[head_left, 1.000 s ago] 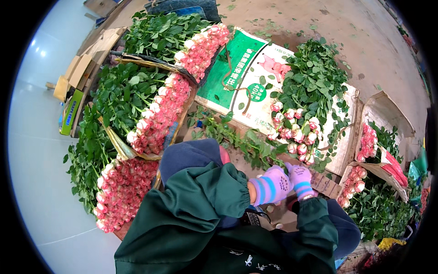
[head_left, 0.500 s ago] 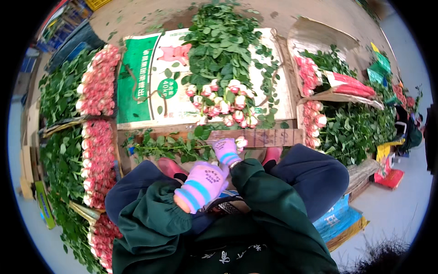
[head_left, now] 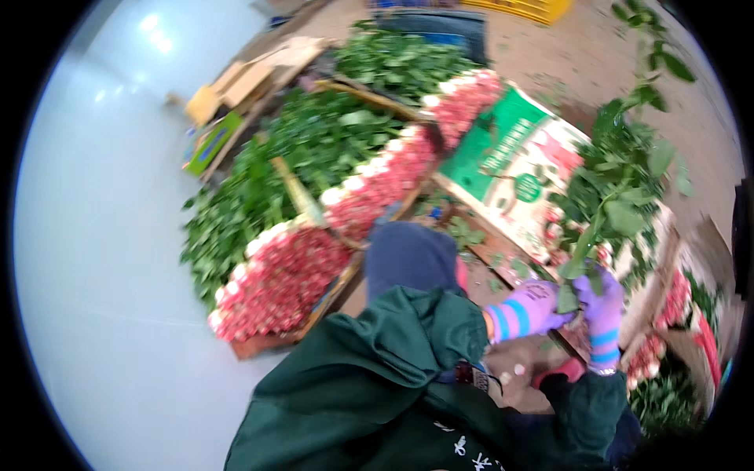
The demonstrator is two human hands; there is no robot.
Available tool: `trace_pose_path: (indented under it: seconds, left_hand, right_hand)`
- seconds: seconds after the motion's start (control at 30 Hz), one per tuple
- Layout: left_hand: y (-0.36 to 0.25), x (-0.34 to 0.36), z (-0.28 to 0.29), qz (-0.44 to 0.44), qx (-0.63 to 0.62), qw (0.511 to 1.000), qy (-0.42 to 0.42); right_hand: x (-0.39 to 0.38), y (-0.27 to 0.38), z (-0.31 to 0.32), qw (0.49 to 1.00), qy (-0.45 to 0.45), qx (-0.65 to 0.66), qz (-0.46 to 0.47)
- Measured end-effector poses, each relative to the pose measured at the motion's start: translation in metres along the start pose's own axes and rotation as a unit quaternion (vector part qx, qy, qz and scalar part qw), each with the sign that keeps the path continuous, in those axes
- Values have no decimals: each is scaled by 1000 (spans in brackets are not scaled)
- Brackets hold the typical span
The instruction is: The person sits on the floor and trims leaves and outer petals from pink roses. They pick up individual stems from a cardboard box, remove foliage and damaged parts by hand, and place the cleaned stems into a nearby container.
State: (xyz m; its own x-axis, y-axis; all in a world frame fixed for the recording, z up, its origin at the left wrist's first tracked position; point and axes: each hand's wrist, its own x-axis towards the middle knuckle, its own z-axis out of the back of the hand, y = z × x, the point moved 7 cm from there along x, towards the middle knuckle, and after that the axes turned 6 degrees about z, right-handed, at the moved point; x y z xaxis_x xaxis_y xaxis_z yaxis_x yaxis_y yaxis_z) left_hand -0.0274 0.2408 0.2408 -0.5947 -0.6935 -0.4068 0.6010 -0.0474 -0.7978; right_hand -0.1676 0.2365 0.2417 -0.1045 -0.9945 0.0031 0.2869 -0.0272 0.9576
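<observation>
Both hands wear purple gloves with blue stripes. My right hand (head_left: 601,302) is closed around the lower part of a leafy rose stem (head_left: 624,216), which slants up and away to the right. Close beside it, my left hand (head_left: 528,308) is closed at the same stem, next to a leaf (head_left: 567,298); motion blur hides its fingertips. Behind the stem lies a green and white printed sack (head_left: 491,141) bearing pink and white roses (head_left: 554,235), partly covered by the leaves.
On the left stand wooden-edged stacks of pink roses (head_left: 294,275) with green foliage (head_left: 267,169). More roses (head_left: 646,361) are at the lower right. A yellow crate (head_left: 526,9) sits at the far edge. A wooden board (head_left: 503,245) runs along the sack's near side.
My view has swung left, so the sack and hands appear farther right. A leafy rose stem is now raised in my hands; a rose head showed by my right hand before.
</observation>
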Motion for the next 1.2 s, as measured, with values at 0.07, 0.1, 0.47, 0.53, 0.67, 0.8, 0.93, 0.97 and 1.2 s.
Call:
trace_pose_path:
  seconds: [0.07, 0.1, 0.47, 0.53, 0.67, 0.8, 0.93, 0.97, 1.2]
  left_hand:
    - [-29, -49, 35, -122, 77, 965, -218]
    - [-35, -69, 46, -158, 90, 938, -296]
    - [101, -371, 254, 186, 107, 789, -576]
    - [161, -401, 289, 239, -99, 788, -558]
    - [216, -475, 302, 572, 181, 657, -456]
    - [273, -462, 299, 617, 236, 629, -408]
    - [235, -444, 325, 581, 331, 626, -401]
    - [210, -444, 329, 572, 355, 615, -411]
    - [26, -218, 253, 147, 280, 819, -480]
  right_hand:
    - [0, 63, -15, 995, 40, 87, -1]
    - [-7, 91, -26, 994, 28, 95, 41]
    - [-50, 202, -136, 953, 231, 86, 178]
    - [-44, 173, -118, 971, 215, 67, 86]
    - [-49, 118, -107, 975, 204, 57, 69]
    - [-52, 72, -80, 986, 163, 42, 6]
    - [-37, 3, -19, 993, 116, 36, -16]
    - [-29, -19, -7, 991, 111, 39, -60]
    - [15, -165, 151, 974, -116, -3, -195]
